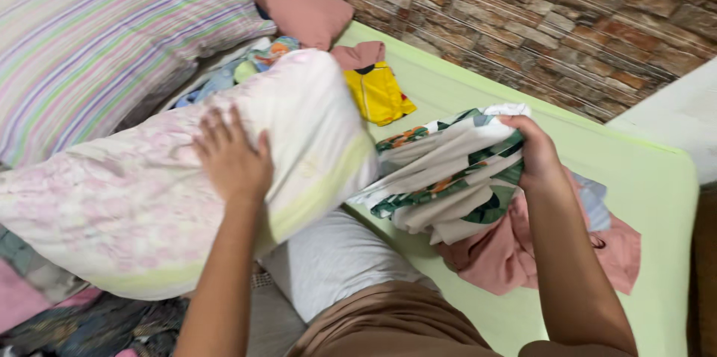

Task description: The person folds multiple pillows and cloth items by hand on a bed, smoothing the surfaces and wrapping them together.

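Pale pink floral pillow point(149, 193), green leaf-print cloth point(448, 178), light green sheet point(650, 200)

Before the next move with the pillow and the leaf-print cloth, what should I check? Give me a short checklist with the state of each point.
1. Left hand flat on the pink floral pillow: ok.
2. Right hand grips the leaf-print cloth at its top edge: ok.
3. Cloth opening found and spread: cannot tell, it hangs bunched.
4. Green sheet free under the cloth: not ok, pink garment lies there.
5. Yellow garment apart from the pillow: cannot tell, pillow overlaps its view.
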